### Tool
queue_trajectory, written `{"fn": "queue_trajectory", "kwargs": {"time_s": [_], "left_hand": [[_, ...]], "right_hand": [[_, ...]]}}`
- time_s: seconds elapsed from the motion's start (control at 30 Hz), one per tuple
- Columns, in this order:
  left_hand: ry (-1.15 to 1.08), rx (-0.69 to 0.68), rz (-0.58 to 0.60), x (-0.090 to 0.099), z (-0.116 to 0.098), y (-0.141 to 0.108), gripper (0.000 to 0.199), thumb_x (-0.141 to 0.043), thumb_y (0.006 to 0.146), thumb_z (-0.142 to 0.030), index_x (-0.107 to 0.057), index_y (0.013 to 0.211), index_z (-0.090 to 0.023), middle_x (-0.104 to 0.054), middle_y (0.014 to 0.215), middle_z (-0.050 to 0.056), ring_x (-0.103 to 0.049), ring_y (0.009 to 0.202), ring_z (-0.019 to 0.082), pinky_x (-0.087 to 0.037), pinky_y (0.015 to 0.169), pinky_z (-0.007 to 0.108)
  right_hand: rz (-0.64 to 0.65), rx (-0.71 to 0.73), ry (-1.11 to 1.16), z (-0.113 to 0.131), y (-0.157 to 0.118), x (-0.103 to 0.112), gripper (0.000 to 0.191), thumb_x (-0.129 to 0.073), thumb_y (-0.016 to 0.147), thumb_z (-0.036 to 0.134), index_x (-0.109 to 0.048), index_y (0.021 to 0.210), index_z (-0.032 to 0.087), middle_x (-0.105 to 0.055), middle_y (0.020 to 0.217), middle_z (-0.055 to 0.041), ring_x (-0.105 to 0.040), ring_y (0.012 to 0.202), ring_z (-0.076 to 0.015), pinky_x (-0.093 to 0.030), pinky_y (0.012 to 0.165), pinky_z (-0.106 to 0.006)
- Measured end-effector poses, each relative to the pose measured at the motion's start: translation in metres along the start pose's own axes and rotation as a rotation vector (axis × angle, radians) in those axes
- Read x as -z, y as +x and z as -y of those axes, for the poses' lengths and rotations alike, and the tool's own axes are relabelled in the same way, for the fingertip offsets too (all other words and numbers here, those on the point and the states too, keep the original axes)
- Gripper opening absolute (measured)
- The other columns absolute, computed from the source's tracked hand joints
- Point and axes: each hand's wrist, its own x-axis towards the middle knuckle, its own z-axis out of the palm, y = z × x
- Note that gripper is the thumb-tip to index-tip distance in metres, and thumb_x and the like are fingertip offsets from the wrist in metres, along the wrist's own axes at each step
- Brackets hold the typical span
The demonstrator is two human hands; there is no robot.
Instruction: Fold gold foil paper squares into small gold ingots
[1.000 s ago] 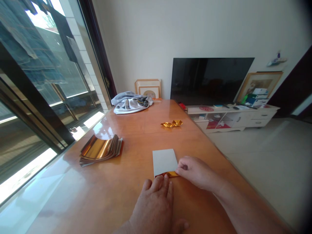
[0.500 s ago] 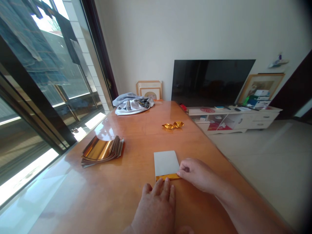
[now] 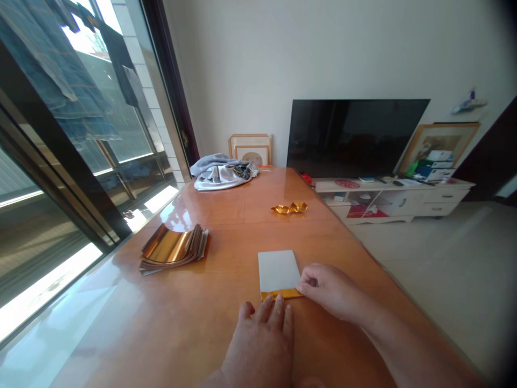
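A sheet of paper (image 3: 278, 271), white on top, lies flat on the wooden table (image 3: 210, 302), with a narrow gold foil fold (image 3: 281, 294) along its near edge. My right hand (image 3: 331, 290) pinches the right end of that fold between thumb and fingers. My left hand (image 3: 260, 342) rests palm down on the table, its fingertips at the fold's near side. Farther left lies a curling stack of gold foil sheets (image 3: 173, 249). Small folded gold foil pieces (image 3: 289, 208) sit beyond the sheet.
A crumpled grey cloth (image 3: 222, 173) lies at the table's far end. A glass door (image 3: 72, 161) runs along the left side. A television (image 3: 355, 137) stands on a white cabinet (image 3: 388, 196) at the right, beyond the table's edge, above a tiled floor.
The gold fold now lies flatter and straighter along the sheet's near edge. My hands stay close to it. The whole view has drifted slightly, with the scene shifting right.
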Motion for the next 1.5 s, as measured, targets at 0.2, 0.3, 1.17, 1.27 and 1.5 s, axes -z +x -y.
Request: {"fn": "queue_trajectory", "kwargs": {"time_s": [0.2,0.3,1.17,1.27,1.5], "left_hand": [[-0.024,0.011,-0.040,0.009,-0.002,0.001,0.084,-0.037,0.086,-0.077,-0.053,0.141,-0.015,-0.052,0.147,0.021,-0.052,0.129,0.039,-0.042,0.100,0.060],[-0.041,0.026,-0.061,0.016,-0.003,0.001,0.083,-0.042,0.083,-0.079,-0.057,0.136,-0.017,-0.061,0.135,0.019,-0.056,0.119,0.038,-0.039,0.099,0.062],[-0.046,-0.025,-0.099,0.037,0.005,0.007,0.057,-0.052,0.086,-0.070,-0.066,0.114,-0.022,-0.062,0.108,0.010,-0.054,0.102,0.030,-0.038,0.093,0.047],[-0.029,-0.030,-0.097,0.037,0.006,0.007,0.057,-0.053,0.085,-0.070,-0.066,0.114,-0.022,-0.061,0.108,0.010,-0.054,0.102,0.030,-0.038,0.093,0.047],[0.013,-0.025,-0.099,0.035,0.006,0.007,0.067,-0.047,0.084,-0.076,-0.063,0.120,-0.021,-0.060,0.111,0.012,-0.054,0.102,0.031,-0.037,0.094,0.048]], "right_hand": [[-0.006,-0.015,-0.005,0.001,-0.001,-0.001,0.017,-0.063,0.082,0.035,-0.065,0.074,0.021,-0.068,0.078,-0.0010,-0.057,0.070,-0.0154,-0.033,0.059,-0.025],[-0.011,-0.024,-0.018,0.002,-0.001,-0.001,0.016,-0.063,0.082,0.034,-0.065,0.074,0.020,-0.068,0.078,-0.0009,-0.057,0.070,-0.0150,-0.033,0.060,-0.025],[-0.047,-0.058,-0.192,0.017,-0.010,0.006,0.011,-0.064,0.085,0.030,-0.061,0.079,0.021,-0.066,0.081,0.0001,-0.054,0.072,-0.0142,-0.029,0.061,-0.025],[-0.106,-0.077,-0.236,0.023,-0.016,0.014,0.008,-0.061,0.086,0.027,-0.060,0.079,0.022,-0.067,0.081,0.0001,-0.055,0.071,-0.0147,-0.027,0.059,-0.026],[0.071,0.121,-0.378,0.050,-0.044,0.016,0.023,-0.046,0.093,0.019,-0.068,0.096,0.026,-0.075,0.090,-0.0035,-0.067,0.081,-0.0201,-0.033,0.065,-0.029]]}}
